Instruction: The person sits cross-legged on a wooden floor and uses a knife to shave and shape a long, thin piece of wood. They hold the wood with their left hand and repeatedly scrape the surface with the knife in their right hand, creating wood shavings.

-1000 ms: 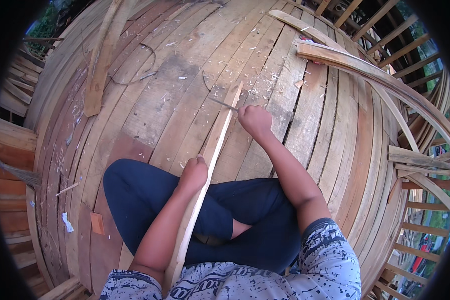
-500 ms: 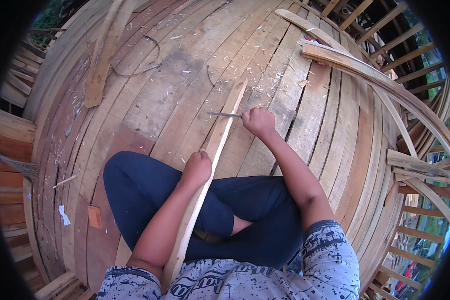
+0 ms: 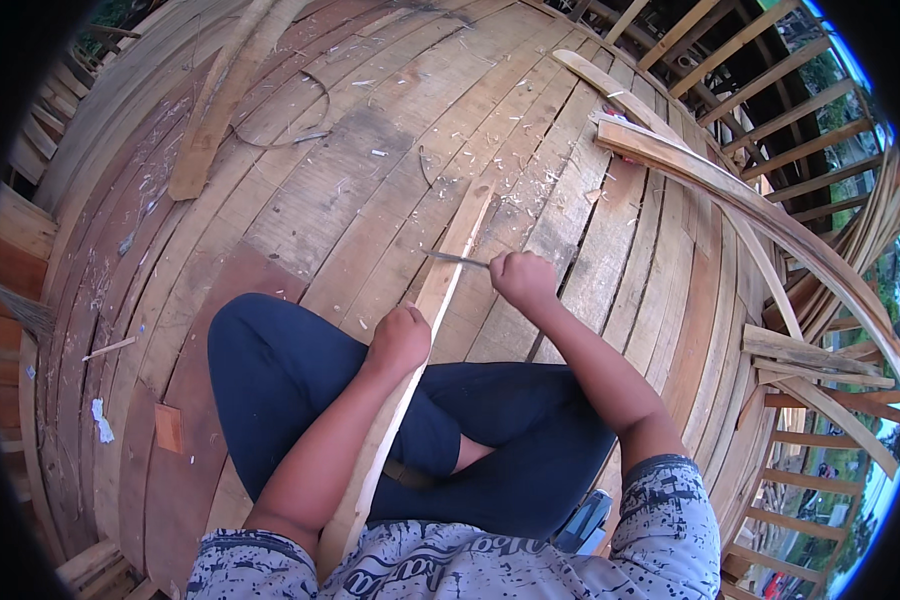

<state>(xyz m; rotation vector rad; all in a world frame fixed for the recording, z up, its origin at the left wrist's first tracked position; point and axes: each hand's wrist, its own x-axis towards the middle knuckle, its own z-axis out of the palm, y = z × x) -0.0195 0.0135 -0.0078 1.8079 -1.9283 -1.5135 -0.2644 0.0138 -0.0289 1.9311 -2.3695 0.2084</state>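
Plank flr (image 3: pixel 620 240) w/ shavings (image 3: pixel 542 181). Lower ctr to mid-frame: long wood strip (image 3: pixel 436 292), prob. light & stiff, edges may splinter; L hand (image 3: pixel 400 340) has fingers curled on it, decent hold pt, apart from blade. Ctr: R hand (image 3: pixel 523 280), fingers closed on knife (image 3: pixel 475 263), handle hidden; thin blade across strip, prob. sharp, so grip handle only. Upper R: curved board (image 3: pixel 750 185).

The wooden strip (image 3: pixel 435 290) is pale tan, the knife blade (image 3: pixel 458 259) grey, the trousers (image 3: pixel 285 350) navy, the shirt (image 3: pixel 665 510) pale grey, dark-splattered.
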